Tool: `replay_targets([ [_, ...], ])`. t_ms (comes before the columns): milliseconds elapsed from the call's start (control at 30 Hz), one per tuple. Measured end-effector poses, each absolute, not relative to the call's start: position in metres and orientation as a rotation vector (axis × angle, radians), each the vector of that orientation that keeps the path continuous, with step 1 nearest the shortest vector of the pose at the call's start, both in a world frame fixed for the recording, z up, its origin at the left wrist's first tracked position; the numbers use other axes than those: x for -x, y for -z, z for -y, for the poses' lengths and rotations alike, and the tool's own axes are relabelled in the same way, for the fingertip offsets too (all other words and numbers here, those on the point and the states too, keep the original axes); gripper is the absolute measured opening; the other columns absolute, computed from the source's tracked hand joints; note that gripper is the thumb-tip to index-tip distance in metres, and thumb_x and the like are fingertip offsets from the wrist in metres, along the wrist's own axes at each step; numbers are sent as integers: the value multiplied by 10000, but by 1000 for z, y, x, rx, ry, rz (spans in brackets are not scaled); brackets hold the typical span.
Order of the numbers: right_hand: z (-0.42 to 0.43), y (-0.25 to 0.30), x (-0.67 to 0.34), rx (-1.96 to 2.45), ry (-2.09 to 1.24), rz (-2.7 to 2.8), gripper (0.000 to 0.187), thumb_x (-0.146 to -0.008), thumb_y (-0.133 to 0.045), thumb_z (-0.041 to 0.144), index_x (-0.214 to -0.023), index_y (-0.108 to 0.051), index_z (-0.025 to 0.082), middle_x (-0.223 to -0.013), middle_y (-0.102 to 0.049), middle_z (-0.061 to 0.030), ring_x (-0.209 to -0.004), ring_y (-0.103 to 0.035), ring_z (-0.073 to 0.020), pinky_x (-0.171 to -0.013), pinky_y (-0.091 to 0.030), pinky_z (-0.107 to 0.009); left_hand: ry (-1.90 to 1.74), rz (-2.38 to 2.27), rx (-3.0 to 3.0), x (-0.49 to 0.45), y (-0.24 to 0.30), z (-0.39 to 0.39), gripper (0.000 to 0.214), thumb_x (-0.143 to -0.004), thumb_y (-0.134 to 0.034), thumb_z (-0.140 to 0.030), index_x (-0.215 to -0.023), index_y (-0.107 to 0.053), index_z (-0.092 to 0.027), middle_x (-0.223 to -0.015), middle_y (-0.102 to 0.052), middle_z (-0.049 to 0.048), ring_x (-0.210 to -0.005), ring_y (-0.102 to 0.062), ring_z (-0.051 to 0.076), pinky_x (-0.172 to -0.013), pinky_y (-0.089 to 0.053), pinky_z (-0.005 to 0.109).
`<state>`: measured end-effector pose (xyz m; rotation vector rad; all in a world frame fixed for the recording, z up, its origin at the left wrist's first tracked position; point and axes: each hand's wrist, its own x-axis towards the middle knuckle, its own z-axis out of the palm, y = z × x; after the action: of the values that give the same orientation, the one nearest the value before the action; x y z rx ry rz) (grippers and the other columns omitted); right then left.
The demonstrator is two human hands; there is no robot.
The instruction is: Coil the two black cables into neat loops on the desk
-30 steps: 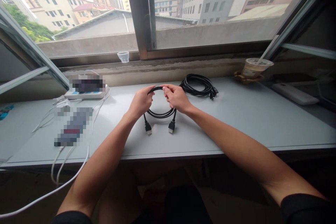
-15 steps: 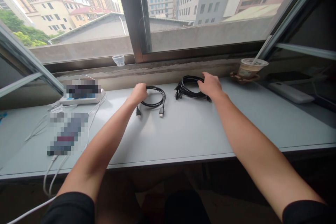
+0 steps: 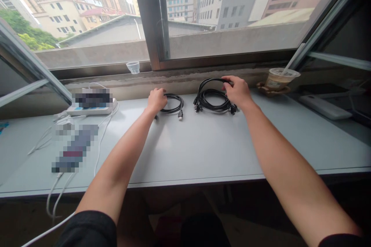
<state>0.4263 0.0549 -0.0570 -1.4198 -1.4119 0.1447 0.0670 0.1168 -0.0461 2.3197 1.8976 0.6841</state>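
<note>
My left hand [image 3: 157, 99] is at the left side of a coiled black HDMI cable [image 3: 176, 111] lying on the table [image 3: 188, 150]. Its fingers are a little apart over the coil and hide that side of it; one plug points toward me. My right hand [image 3: 239, 92] pinches the upper loop of a black coiled cable [image 3: 213, 81] between thumb and fingers. That loop is tilted up, its far edge raised above more coiled black cables [image 3: 214, 105], whose plugs stick out at both sides.
A drink cup with a straw [image 3: 279, 79] stands in a cardboard holder at the back right. On the sill is a small clear cup [image 3: 133, 67]. A white power strip [image 3: 89, 111], white cords and a blurred flat device [image 3: 77, 148] lie at left.
The left coil has moved back and lies flatter, and my left hand's fingers have loosened. My right hand has raised one coil from the pile on the right.
</note>
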Motion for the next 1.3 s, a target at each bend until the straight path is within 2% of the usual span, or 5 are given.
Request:
replay_targets([
  [233,-33,21,-399,1027,-441,1344,393,-881,-777,476,-1189,-773,232,-975,-761,-100,-727,-685,-201,-515,-555,-311,-1137,-1285,-2363,-54,37,-73,249,-945,-616,-172,-1128,-785,-179,-1163,-786,119,-1114,-738,248,-1042,-566,398],
  [600,13,40,-263,723,-921,1389,488,-812,-867,579,-1137,-819,217,-873,-777,-49,-756,-716,-186,-624,-634,-326,-1544,-806,-2006,-70,29,7,386,-963,-717,-525,-1100,-768,-168,-1034,-815,88,-911,-777,195,-789,-616,280],
  [767,18,48,-260,749,-541,1515,406,-870,-808,605,-1033,-839,235,-1100,-764,-91,-986,-742,-240,-882,-672,-432,-1557,-800,-2128,-62,34,11,307,-972,-727,-430,-1129,-803,-177,-1054,-831,97,-884,-782,190,-801,-622,287],
  [1033,22,40,-275,720,9,1857,254,-1026,-662,460,-1173,-752,273,-1110,-773,-95,-1014,-728,-261,-912,-630,-434,-1474,-691,-2381,-48,29,11,316,-956,-692,-192,-1253,-799,-210,-1201,-815,110,-1079,-787,246,-919,-621,345],
  [1300,19,36,-287,695,158,2001,192,-1082,-554,332,-1179,-708,268,-1100,-739,-92,-964,-705,-215,-819,-594,-332,-1361,-762,-2486,-40,18,13,227,-1004,-659,-278,-1189,-763,-197,-1076,-828,69,-963,-784,192,-871,-577,275],
])
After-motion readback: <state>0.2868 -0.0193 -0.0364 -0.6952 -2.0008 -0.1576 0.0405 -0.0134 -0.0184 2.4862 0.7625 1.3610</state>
